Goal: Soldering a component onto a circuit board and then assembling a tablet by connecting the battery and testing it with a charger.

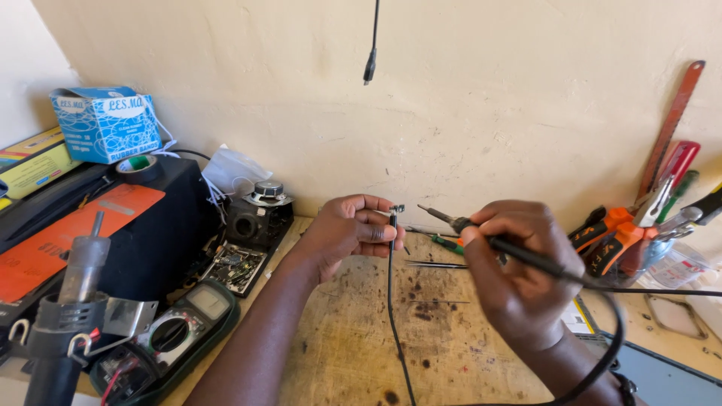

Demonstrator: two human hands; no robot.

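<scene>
My left hand pinches a thin black cable just below its small metal connector end, holding it upright over the scarred wooden bench. My right hand grips a black soldering iron like a pen. Its metal tip points left, a short gap from the connector. The iron's black cord loops down past my right wrist.
A green multimeter, an opened circuit board and a small speaker lie at left. A soldering stand is front left. Pliers and screwdrivers stand at right. Tweezers lie mid-bench. A black lead hangs on the wall.
</scene>
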